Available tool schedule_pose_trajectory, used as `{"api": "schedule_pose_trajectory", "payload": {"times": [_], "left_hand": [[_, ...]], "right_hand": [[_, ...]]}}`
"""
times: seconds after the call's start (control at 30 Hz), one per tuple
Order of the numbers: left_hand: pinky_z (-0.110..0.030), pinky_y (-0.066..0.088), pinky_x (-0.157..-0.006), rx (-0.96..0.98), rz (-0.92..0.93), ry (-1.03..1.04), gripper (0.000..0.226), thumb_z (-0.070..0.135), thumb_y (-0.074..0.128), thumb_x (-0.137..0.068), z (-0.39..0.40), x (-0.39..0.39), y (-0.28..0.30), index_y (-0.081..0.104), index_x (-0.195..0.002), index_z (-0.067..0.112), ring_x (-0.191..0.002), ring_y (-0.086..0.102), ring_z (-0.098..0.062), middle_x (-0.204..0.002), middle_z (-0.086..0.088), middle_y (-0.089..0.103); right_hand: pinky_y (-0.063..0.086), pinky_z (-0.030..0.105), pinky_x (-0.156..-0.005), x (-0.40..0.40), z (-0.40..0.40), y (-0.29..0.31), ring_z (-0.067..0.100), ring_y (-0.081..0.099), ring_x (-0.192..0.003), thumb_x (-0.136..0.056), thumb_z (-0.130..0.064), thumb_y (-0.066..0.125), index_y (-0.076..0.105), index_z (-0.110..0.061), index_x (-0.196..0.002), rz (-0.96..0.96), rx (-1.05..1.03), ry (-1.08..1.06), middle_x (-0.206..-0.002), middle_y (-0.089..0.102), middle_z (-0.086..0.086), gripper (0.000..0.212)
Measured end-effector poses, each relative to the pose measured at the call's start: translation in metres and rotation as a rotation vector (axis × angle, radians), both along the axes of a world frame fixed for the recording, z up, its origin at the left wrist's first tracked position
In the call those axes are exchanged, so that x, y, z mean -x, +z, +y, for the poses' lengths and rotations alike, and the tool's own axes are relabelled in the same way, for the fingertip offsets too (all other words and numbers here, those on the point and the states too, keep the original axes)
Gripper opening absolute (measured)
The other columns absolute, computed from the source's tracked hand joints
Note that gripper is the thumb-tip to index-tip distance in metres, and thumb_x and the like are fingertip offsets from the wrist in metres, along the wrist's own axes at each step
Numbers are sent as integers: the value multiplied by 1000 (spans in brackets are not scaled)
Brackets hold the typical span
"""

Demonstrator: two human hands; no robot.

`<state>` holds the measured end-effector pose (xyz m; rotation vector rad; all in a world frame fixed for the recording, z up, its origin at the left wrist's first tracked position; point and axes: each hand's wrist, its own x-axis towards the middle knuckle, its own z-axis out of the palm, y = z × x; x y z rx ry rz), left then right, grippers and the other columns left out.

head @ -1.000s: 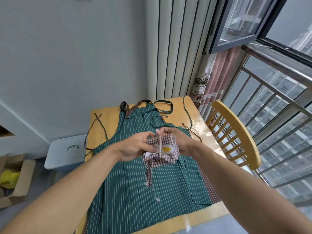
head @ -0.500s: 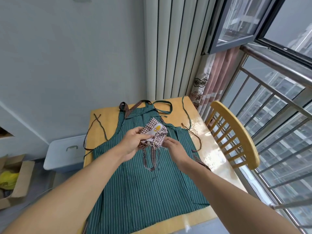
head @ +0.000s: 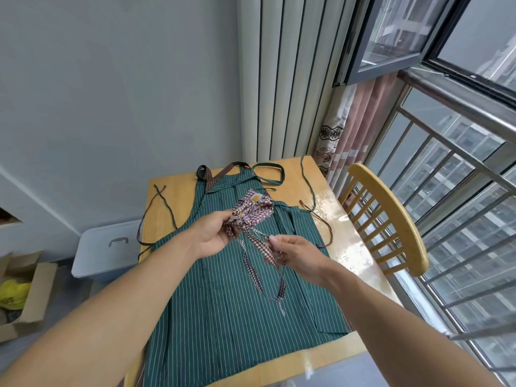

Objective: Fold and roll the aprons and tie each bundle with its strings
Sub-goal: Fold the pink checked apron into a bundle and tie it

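A small rolled bundle of red-checked apron is held in the air above the table by my left hand, which grips its near end. Two checked strings hang down from the bundle. My right hand pinches one of these strings just right of the bundle and below it. Underneath, a green apron with thin white stripes lies spread flat on the wooden table, its green and brown strings trailing over the far part of the tabletop.
A yellow wooden chair stands against the table's right side, by the window railing. On the floor at the left are a pale blue lidded box and a cardboard box. A curtain hangs behind the table.
The bundle has turned and moved up and away from me in my left hand. My right hand has left the bundle, dropped lower and taken hold of a string, which now hangs longer.
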<state>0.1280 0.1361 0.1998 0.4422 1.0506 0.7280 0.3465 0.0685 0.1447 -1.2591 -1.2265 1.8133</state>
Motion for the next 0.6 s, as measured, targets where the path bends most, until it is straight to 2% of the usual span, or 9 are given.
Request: {"api": "schedule_pose_trajectory", "payload": {"times": [0.13,0.23,0.3,0.4,0.47,0.6], "left_hand": [[-18,50,-52,-16,11,-83,20,5,48,-102,-1,1,-1,66,-96,-1,-68,56,-11,-82,-7,70],[-27,53,-71,-75,73,-320,19,11,52,-100,-3,5,0,67,-104,-2,-81,60,-16,-94,-10,70],[-31,50,-78,-91,103,-551,26,15,61,-93,-7,5,4,60,-114,0,-87,60,-19,-101,-13,70],[-31,58,-72,-66,164,-802,42,4,69,-85,-14,1,13,52,-123,1,-90,66,-24,-108,-18,70],[-34,61,-75,-62,223,-864,49,-6,69,-87,-17,-3,17,48,-130,1,-95,69,-28,-118,-22,68],[-50,51,-104,-104,401,-809,58,-7,74,-84,-20,-6,7,46,-134,0,-110,69,-31,-126,-21,65]], "right_hand": [[43,32,-82,-8,5,6,13,53,-75,-98,-43,58,56,-21,-77,0,17,-48,-80,59,-2,31],[39,26,-66,-12,8,6,12,45,-62,-92,-45,66,50,-21,-72,-103,106,116,-69,52,-2,35],[36,26,-62,-15,16,1,11,41,-60,-95,-39,66,50,-15,-81,-172,181,248,-69,48,-2,32],[35,24,-58,-18,33,3,11,38,-62,-104,-29,50,54,-9,-97,-285,222,358,-77,45,2,22],[33,25,-58,-17,44,14,11,39,-62,-105,-31,50,60,-8,-95,-388,225,383,-78,47,2,27],[28,27,-53,-2,58,49,11,33,-54,-98,-48,61,57,-14,-85,-553,128,445,-63,41,-5,36]]}}
